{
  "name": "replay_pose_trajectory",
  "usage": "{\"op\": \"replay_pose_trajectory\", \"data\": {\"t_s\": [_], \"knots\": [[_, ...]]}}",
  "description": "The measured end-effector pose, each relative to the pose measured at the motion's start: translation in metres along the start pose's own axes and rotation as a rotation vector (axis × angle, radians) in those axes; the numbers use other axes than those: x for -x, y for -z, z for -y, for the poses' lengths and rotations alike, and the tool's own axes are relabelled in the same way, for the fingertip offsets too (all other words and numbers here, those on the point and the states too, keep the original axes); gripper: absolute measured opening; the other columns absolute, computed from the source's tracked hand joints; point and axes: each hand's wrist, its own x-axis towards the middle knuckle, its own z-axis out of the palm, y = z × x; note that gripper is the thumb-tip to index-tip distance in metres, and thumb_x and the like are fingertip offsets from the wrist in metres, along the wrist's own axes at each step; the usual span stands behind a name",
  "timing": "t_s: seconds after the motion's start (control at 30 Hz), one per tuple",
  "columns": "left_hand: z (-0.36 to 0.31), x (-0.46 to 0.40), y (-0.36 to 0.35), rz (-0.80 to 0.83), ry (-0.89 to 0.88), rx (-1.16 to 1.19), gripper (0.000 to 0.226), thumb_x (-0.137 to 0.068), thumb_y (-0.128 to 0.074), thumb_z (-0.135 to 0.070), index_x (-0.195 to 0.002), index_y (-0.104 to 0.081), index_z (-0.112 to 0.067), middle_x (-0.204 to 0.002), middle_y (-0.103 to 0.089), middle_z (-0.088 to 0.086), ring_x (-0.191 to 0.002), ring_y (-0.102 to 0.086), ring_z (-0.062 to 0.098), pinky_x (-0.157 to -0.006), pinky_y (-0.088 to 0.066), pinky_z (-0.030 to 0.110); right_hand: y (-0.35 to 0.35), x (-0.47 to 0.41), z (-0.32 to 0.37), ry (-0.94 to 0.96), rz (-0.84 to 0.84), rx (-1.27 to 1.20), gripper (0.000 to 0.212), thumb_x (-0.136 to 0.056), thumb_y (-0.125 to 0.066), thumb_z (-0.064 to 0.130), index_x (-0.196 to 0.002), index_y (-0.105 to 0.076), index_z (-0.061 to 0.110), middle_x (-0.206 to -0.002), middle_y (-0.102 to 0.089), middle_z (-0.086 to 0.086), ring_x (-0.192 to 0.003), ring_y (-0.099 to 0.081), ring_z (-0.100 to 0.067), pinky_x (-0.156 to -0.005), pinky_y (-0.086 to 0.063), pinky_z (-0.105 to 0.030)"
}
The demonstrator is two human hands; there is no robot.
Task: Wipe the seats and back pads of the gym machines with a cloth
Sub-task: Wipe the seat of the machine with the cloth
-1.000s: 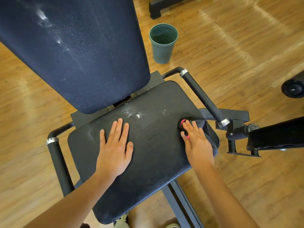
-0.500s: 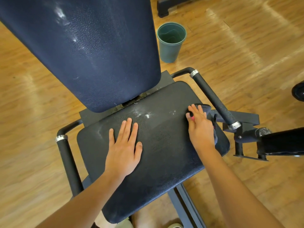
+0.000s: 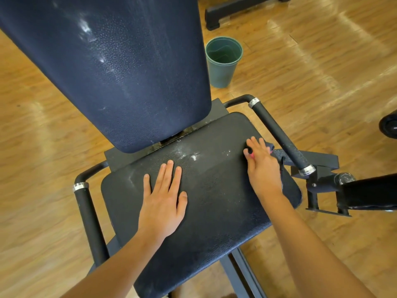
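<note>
A black padded seat (image 3: pixel 214 201) of a gym machine lies below me, with white dusty smears near its back edge. A dark blue back pad (image 3: pixel 129 72) rises behind it, streaked with white marks. My left hand (image 3: pixel 163 198) lies flat on the seat's middle, fingers straight. My right hand (image 3: pixel 261 166) presses a dark cloth (image 3: pixel 279 157) with a pink spot onto the seat's right edge; the hand covers most of the cloth.
Black side handles with chrome rings flank the seat, the left handle (image 3: pixel 86 209) and the right handle (image 3: pixel 279 134). A green plastic cup (image 3: pixel 223 63) stands on the wooden floor behind the seat. A black machine arm (image 3: pixel 365 190) juts in from the right.
My right hand has slid the cloth along the seat's right edge toward the back. My left hand has stayed flat in the same spot on the seat.
</note>
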Motion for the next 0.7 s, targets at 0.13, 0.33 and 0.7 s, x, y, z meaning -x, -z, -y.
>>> {"op": "replay_pose_trajectory", "data": {"t_s": [0.13, 0.33, 0.7], "knots": [[0.001, 0.001, 0.000, -0.013, -0.003, 0.004, 0.064, -0.104, -0.023, -0.041, -0.162, -0.028, -0.013, -0.172, -0.014, 0.007, -0.159, -0.010, 0.022, -0.124, -0.017, 0.061, -0.001, 0.014, -0.003, -0.020, -0.013, -0.042, 0.039, -0.104, -0.045, 0.025, -0.142, -0.049, 0.019, -0.155, -0.037, -0.001, -0.146, -0.028, -0.021, -0.110, -0.036, -0.042], [0.002, 0.000, -0.001, -0.010, -0.015, -0.005, 0.064, -0.104, -0.023, -0.041, -0.161, -0.029, -0.012, -0.171, -0.015, 0.009, -0.159, -0.012, 0.024, -0.123, -0.018, 0.062, 0.003, 0.091, -0.055, 0.166, 0.114, 0.193, 0.051, -0.100, -0.034, 0.040, -0.149, -0.033, 0.024, -0.156, -0.026, 0.011, -0.148, -0.020, -0.017, -0.120, -0.013, -0.036], [0.001, 0.001, -0.001, -0.014, -0.014, -0.016, 0.064, -0.104, -0.027, -0.041, -0.161, -0.030, -0.012, -0.171, -0.016, 0.009, -0.158, -0.014, 0.025, -0.122, -0.021, 0.063, 0.003, 0.072, -0.075, 0.281, 0.054, 0.325, 0.054, -0.099, -0.030, 0.031, -0.147, -0.036, 0.009, -0.155, -0.034, -0.005, -0.146, -0.023, -0.023, -0.117, -0.020, -0.038]]}}
